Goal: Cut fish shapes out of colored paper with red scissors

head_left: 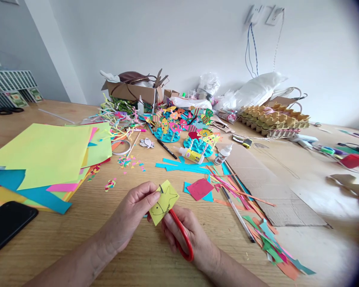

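Note:
A small yellow paper piece (169, 195) with a fish drawn on it in dark line is held above the wooden table. My left hand (140, 203) pinches its left edge between thumb and fingers. Red-handled scissors (184, 235) are in my right hand (191, 229), with the fingers around the handles. A blade tip shows at the paper's upper left edge, near my left thumb; the rest of the blades is hidden behind the paper. Just beyond the hands, a red paper piece (200, 188) lies on blue paper.
Coloured sheets (50, 151) and a black phone (10, 223) lie at left. Paper fish stand on blue bases (166, 135) near glue bottles (193, 155). Cardboard (257, 183), a pen (237, 213) and paper strips (272, 243) lie at right. Egg trays (272, 119) are stacked behind.

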Motion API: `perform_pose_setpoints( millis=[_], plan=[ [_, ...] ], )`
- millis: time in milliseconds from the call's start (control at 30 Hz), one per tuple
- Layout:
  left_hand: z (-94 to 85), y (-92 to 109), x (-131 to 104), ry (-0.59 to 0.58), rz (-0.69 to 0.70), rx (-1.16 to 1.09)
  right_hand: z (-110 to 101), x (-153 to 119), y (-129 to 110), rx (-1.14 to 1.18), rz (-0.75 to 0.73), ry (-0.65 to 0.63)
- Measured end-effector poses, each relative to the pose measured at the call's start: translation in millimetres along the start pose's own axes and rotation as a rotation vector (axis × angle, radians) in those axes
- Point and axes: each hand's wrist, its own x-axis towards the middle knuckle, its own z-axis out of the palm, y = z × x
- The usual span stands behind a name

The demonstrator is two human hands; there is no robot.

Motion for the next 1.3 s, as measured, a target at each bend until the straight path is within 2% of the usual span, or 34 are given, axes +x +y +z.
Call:
perform_pose_setpoints(
  millis=[200, 400, 567, 700, 833, 900, 967, 1067, 1167, 1300],
  plan=[
    [-0.6, 1, 1, -0.04, -0.026, -0.028, 7, -6, -2, 0.077, 0.081, 0.053],
    [6.4, -3, -4, -0.178, -0.125, -0.033, 16, -29, 3, 0.221, 0.15, 0.094],
    [10.8, -7, -4, -0.205, -0.176, 0.046, 18, -51, 12, 0.341, 0.251, 0.231],
    [1.4, -3, 3, -0.176, -0.169, 0.132, -2, -66, 8, 0.289, 0.252, 0.34],
    [-14.0, 8, 9, -0.027, -0.07, 0.237, -33, -66, -13, 0.038, 0.156, 0.379],
    [-19.2, 11, 10, 0.024, -0.025, 0.261, -43, -58, -27, -0.025, 0.173, 0.4],
    [-21.3, 12, 11, 0.033, 0.009, 0.293, -47, -47, -39, -0.075, 0.158, 0.378],
    [-19.9, 9, 11, -0.023, 0.028, 0.346, -44, -26, -51, -0.158, 0.125, 0.309],
    [-17.5, 6, 10, -0.091, 0.025, 0.321, -39, -9, -57, -0.184, 0.101, 0.207],
    [-16.1, 3, 8, -0.167, -0.005, 0.328, -35, 4, -59, -0.176, 0.151, 0.068]
  ],
)
